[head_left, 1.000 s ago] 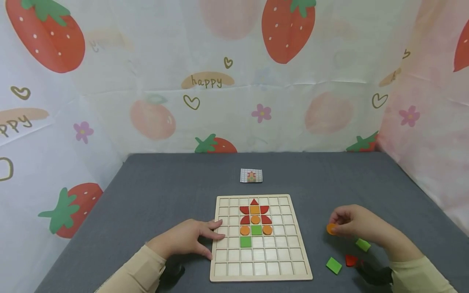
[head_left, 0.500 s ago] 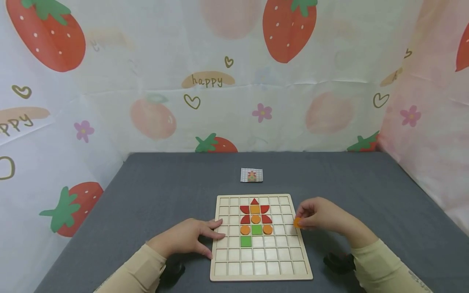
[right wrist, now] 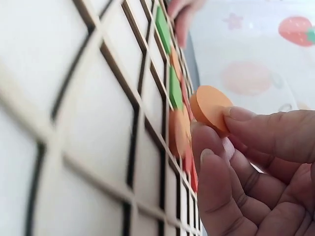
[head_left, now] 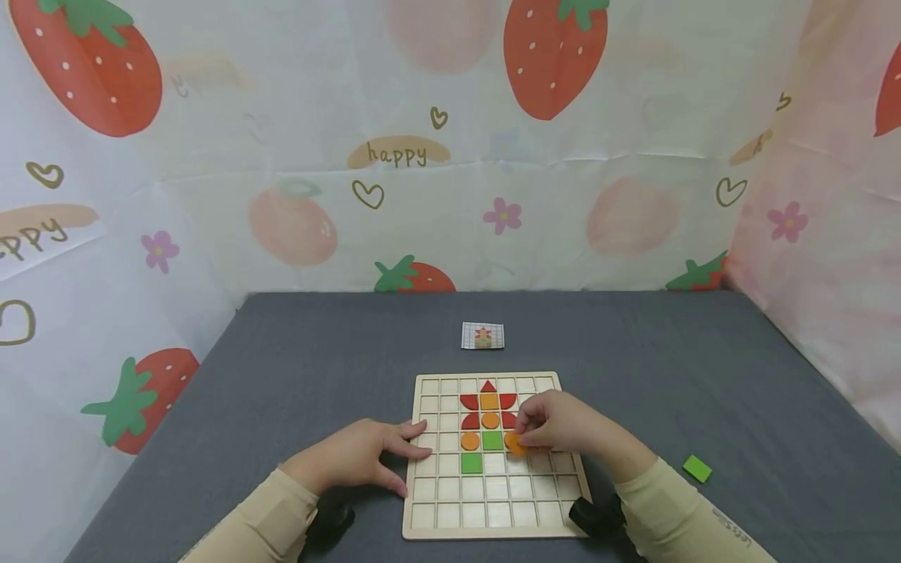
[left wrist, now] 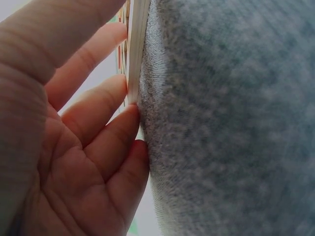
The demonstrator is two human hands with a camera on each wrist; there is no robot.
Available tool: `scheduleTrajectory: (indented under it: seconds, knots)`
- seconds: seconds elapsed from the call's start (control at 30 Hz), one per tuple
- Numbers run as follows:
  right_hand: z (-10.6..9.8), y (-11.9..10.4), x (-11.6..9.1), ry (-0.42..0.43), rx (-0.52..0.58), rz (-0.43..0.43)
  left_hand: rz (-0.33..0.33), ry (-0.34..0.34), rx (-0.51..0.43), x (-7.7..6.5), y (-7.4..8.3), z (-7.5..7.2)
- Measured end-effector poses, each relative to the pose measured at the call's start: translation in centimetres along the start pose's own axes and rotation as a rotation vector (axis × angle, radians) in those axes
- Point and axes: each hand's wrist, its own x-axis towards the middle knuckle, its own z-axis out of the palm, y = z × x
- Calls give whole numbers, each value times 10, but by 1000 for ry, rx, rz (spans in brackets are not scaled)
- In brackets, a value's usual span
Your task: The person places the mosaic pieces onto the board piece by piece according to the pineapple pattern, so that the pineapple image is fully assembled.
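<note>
A wooden grid board [head_left: 450,516] lies on the dark table, bearing red, orange and green flat pieces. My left hand [head_left: 362,457] rests at its left edge; in the left wrist view, the extended fingertips [left wrist: 129,115] touch the board's side. Over the right half of the board, my right hand [head_left: 573,428] pinches an orange disc [right wrist: 212,109] between thumb and fingers, held tilted. Below it in the head view are bare cells, and an orange disc in the grid is partly hidden behind it. Two green squares [head_left: 472,464] sit in the middle columns, with red pieces [head_left: 469,402] above.
A small printed pattern card [head_left: 482,336] lies beyond the board. One loose green square [head_left: 697,468] is on the table to the right. The right sleeve [head_left: 676,508] and a black wrist device [head_left: 594,518] cover part of the table and the board's lower right corner.
My right hand has carried the orange disc leftward from the right side of the table to over the board. The left hand has stayed at the board's edge.
</note>
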Motion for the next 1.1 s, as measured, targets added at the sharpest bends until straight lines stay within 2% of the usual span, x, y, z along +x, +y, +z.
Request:
scheduleTrajectory:
  seconds: [0.2, 0.37, 0.57, 1.1]
  knots:
    - [13, -7, 6, -13, 4, -13, -5, 0, -6, 0, 0, 0]
    - [20, -11, 9, -32, 59, 19, -9, -1, -4, 0, 1, -1]
    - [25, -13, 13, -17, 63, 63, -13, -6, -1, 0, 1, -1]
    - [28, -16, 14, -13, -28, 49, -26, -13, -11, 2, 0, 1]
